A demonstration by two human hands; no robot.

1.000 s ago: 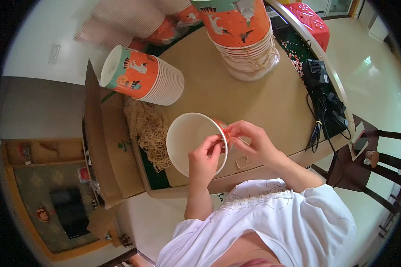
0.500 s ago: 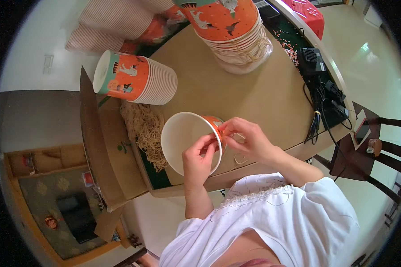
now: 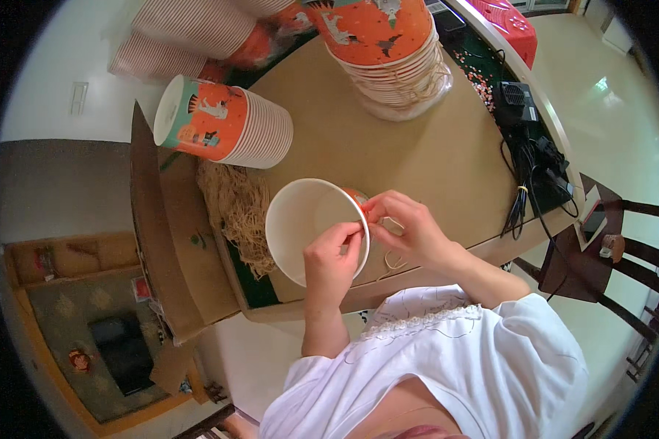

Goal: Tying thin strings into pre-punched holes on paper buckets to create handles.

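Observation:
A white-lined paper bucket (image 3: 291,230) with an orange printed outside lies tilted in front of me, its mouth facing left and up. My left hand (image 3: 332,256) reaches over the mouth, its fingertips pinched at the right-hand rim. On the outer side of that rim, my right hand (image 3: 406,225) has thumb and forefinger bent close together. A thin tan cord (image 3: 395,263) shows between the right fingers and curls on the table edge below them. The exact pinch point at the rim is partly hidden by the fingers.
A heap of tan cords (image 3: 236,212) lies left of the bucket, beside an open cardboard flap (image 3: 190,249). Stacked orange buckets (image 3: 231,123) lie behind it; a taller bucket stack (image 3: 388,58) stands farther back. Black cables with an adapter (image 3: 518,106) lie at the right table edge.
My left fingers have drawn closer together at the bucket's rim. The right hand stays at almost the same place. The whole view has shifted slightly.

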